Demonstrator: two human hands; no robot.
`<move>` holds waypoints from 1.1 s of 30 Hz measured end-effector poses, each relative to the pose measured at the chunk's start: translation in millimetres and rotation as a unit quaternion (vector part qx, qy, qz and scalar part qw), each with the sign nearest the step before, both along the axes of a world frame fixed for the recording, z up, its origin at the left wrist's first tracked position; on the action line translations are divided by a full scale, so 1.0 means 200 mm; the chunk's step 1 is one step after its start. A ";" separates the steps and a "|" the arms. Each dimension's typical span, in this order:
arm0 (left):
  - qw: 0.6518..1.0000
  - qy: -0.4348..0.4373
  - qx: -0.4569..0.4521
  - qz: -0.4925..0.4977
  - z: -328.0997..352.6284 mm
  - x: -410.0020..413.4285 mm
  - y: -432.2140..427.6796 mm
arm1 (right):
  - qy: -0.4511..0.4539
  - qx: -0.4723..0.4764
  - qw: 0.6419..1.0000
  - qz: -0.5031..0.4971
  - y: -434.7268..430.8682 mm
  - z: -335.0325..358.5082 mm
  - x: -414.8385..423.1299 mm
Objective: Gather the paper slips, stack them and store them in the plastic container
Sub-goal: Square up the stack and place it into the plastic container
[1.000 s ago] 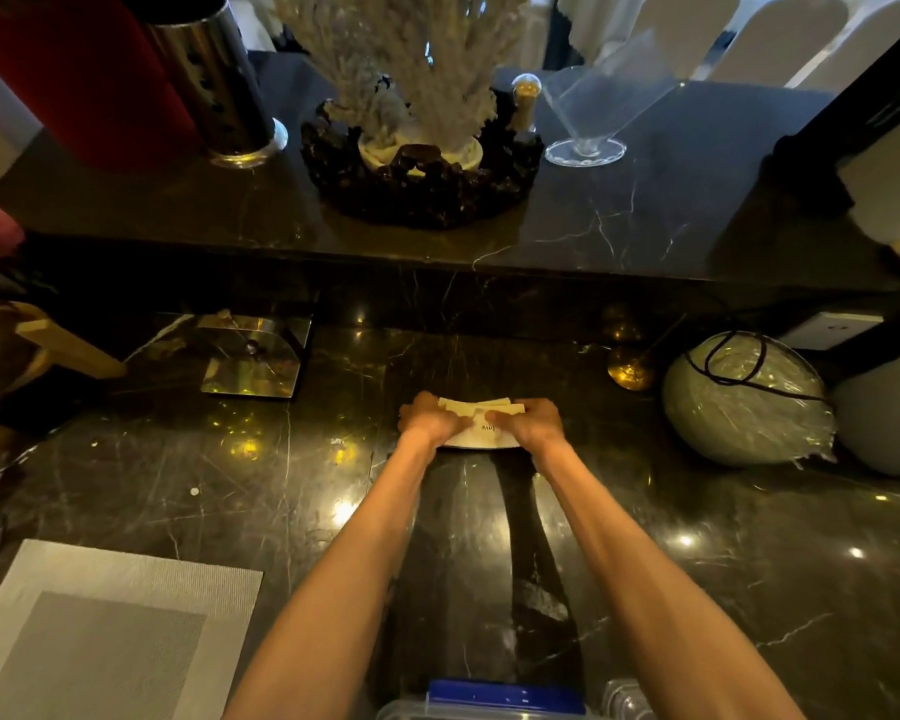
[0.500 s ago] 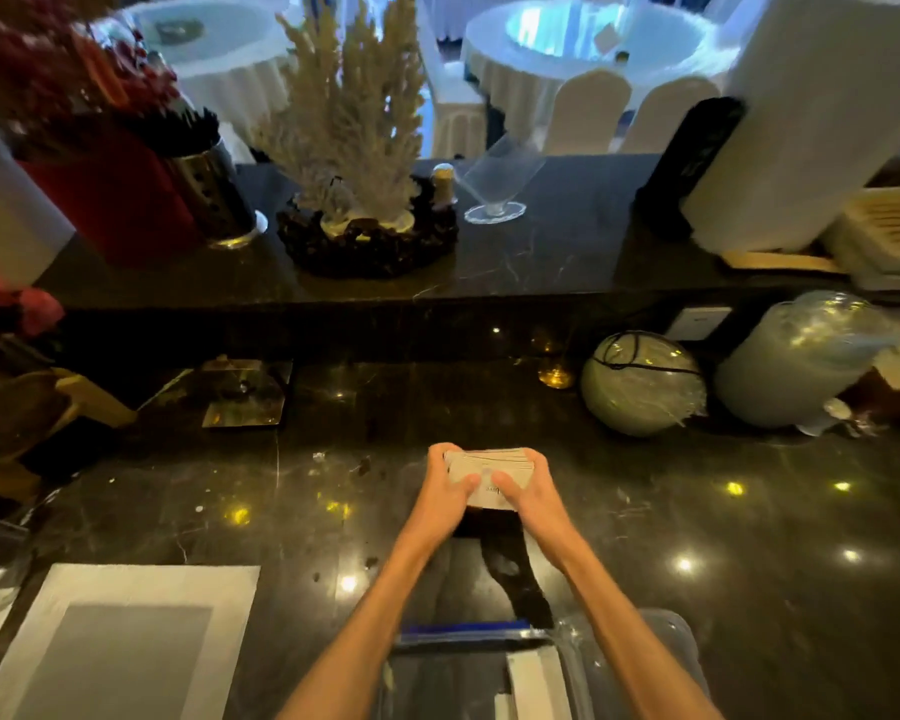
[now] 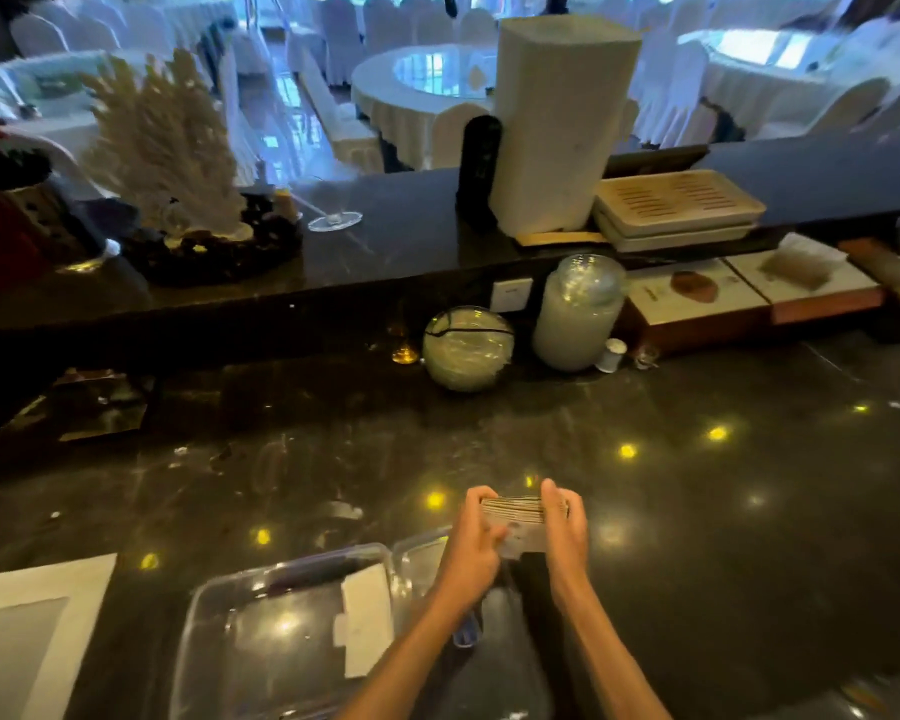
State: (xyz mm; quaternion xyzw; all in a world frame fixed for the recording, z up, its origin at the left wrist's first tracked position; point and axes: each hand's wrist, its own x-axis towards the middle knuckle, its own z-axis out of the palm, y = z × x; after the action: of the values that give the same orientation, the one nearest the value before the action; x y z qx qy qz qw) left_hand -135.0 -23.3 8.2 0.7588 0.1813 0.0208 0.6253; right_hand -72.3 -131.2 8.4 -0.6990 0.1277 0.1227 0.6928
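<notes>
A stack of pale paper slips [image 3: 515, 517] is clamped between my left hand [image 3: 474, 548] and my right hand [image 3: 562, 532], lifted a little above the dark marble counter [image 3: 697, 537]. Each hand grips one short end of the stack, and the slips' edges face me. Just left of my hands, at the near edge, sits the clear plastic container [image 3: 219, 615], open on top. Some white paper slips [image 3: 367, 621] lie inside it along its right side. My left forearm crosses over the container's right end.
A grey placemat [image 3: 27, 626] lies at the near left. Further back stand a wrapped round bowl [image 3: 467, 350], a wrapped jar [image 3: 578, 314] and boxes [image 3: 739, 298]. A raised ledge [image 3: 385, 236] carries a white coral ornament [image 3: 172, 153], a white column [image 3: 557, 127] and trays [image 3: 676, 205].
Both hands have drawn the stack back toward me and lifted it off the counter. My view tilted up and right, and the open container came into view beneath my left arm.
</notes>
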 end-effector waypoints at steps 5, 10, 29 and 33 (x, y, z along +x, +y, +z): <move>0.999 0.022 -0.025 0.025 -0.22 0.09 -0.47 | -0.010 -0.059 0.998 -0.014 -0.40 -0.25 0.09; 0.998 0.009 -0.036 0.056 -0.42 0.18 -0.72 | -0.070 -0.114 0.991 -0.014 -0.65 -0.47 0.18; 0.979 -0.003 -0.020 0.202 -0.64 0.29 -0.91 | -0.090 -0.152 0.977 0.122 -0.86 -0.70 0.20; 0.974 -0.016 -0.041 0.221 -0.66 0.30 -0.93 | -0.105 -0.108 0.978 0.143 -0.89 -0.71 0.20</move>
State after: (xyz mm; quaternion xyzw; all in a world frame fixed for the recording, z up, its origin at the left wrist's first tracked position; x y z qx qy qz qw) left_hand -75.8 -209.3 -124.1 0.6731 0.3354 0.1634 0.6386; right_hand -32.4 -308.9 -133.1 -0.7896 -0.0347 0.1315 0.5983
